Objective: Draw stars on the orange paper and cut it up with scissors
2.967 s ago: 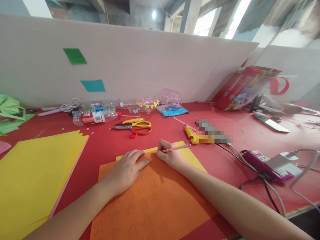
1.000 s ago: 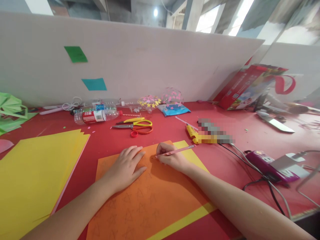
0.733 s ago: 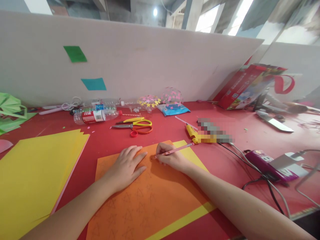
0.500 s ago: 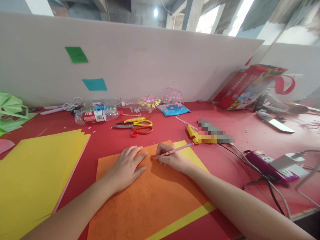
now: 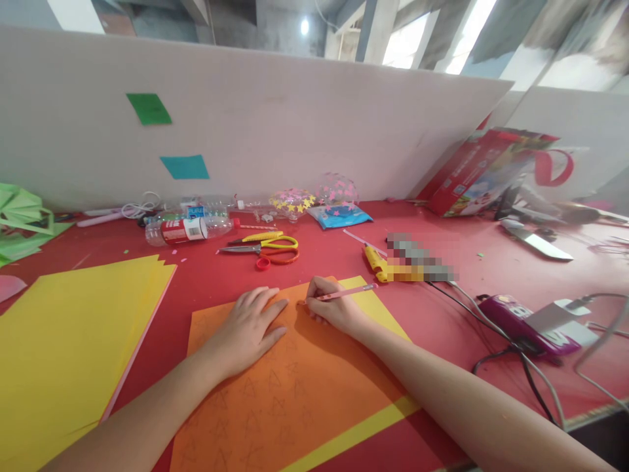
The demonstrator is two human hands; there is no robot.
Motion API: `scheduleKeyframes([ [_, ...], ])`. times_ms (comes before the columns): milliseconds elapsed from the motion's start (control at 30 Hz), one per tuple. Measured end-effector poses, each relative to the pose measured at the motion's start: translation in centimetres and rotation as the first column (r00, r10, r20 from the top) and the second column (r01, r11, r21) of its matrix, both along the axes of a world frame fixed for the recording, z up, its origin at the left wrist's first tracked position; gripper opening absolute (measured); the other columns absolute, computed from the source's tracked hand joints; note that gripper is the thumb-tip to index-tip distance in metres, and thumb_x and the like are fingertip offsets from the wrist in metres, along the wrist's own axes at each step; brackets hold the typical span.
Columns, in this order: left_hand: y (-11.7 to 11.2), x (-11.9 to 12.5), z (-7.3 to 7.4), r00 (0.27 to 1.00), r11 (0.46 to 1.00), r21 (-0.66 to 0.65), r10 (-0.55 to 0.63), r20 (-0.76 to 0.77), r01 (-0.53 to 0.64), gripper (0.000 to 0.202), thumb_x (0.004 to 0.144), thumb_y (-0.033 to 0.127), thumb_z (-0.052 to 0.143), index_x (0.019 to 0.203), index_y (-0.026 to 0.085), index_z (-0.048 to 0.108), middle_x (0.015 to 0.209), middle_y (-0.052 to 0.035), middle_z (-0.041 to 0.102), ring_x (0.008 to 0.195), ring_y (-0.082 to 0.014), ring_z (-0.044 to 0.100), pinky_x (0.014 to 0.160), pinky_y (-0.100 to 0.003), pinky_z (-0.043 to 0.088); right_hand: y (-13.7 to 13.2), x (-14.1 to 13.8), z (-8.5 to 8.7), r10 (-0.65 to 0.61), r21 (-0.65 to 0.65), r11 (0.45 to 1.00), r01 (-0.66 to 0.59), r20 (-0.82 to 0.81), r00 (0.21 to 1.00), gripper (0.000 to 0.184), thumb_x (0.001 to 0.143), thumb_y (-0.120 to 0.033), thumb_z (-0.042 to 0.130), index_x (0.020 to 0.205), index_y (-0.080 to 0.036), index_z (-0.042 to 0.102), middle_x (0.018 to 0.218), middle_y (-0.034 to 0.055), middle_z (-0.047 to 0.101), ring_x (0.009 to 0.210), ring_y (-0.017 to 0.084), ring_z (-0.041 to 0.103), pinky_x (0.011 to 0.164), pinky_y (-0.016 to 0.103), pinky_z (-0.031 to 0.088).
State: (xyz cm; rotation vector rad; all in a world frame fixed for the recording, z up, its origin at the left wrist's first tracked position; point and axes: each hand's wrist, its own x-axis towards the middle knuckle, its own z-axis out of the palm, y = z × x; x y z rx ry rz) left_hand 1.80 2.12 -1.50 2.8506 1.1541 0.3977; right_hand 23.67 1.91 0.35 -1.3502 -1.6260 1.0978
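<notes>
My right hand (image 5: 331, 303) pinches a pink pencil (image 5: 346, 292), its tip down at the upper part of an orange sheet of paper (image 5: 339, 387). Flat on the same sheet, fingers spread, my left hand (image 5: 255, 328) presses the paper to the left of the pencil. Several star outlines (image 5: 275, 378) are drawn in pencil across the sheet's lower left. Under the orange sheet lies a yellow sheet (image 5: 366, 298), showing along the right and bottom edges. Beyond my hands are scissors (image 5: 275, 249) with yellow and orange handles, beside a yellow utility knife (image 5: 263, 236).
A stack of yellow paper (image 5: 63, 341) lies on the left. Plastic bottles (image 5: 181, 231), a blue packet (image 5: 339, 217) and star-covered clear domes (image 5: 292, 202) line the white partition (image 5: 295, 118). On the right are a yellow glue gun (image 5: 376, 263), cables, a purple box (image 5: 521, 324) and a knife (image 5: 535, 242).
The pencil tip and my right fingers have shifted very slightly up the orange sheet. My left hand stays flat in the same place on it.
</notes>
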Motion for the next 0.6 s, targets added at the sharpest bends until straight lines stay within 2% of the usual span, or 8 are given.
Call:
scheduleKeyframes([
  [333,0.06,-0.03,-0.10,1.000,1.000,0.000,-0.006,-0.010,0.006,0.041,0.100,0.043,0.039,0.132,0.019,0.050,0.140,-0.0138,0.046,0.129,-0.0322,0.039,0.104,-0.051,0.035,0.15,-0.15,0.10,-0.011,0.013,1.000,0.011,0.003,1.000,0.011,0.066,-0.017,0.048,0.062,-0.024,0.041,0.050,-0.0056,0.049,0.042,0.012,0.046,0.041,0.023,0.035],
  [600,0.07,-0.02,-0.15,1.000,1.000,-0.017,-0.004,-0.001,0.004,0.044,0.100,0.046,0.037,0.133,0.020,0.049,0.141,-0.0141,0.045,0.130,-0.0325,0.038,0.104,-0.052,0.035,0.43,0.25,0.17,0.020,0.098,0.995,-0.029,0.094,0.995,0.010,0.061,-0.020,0.046,0.057,-0.023,0.037,0.049,-0.0056,0.041,0.046,0.012,0.039,0.045,0.024,0.026],
])
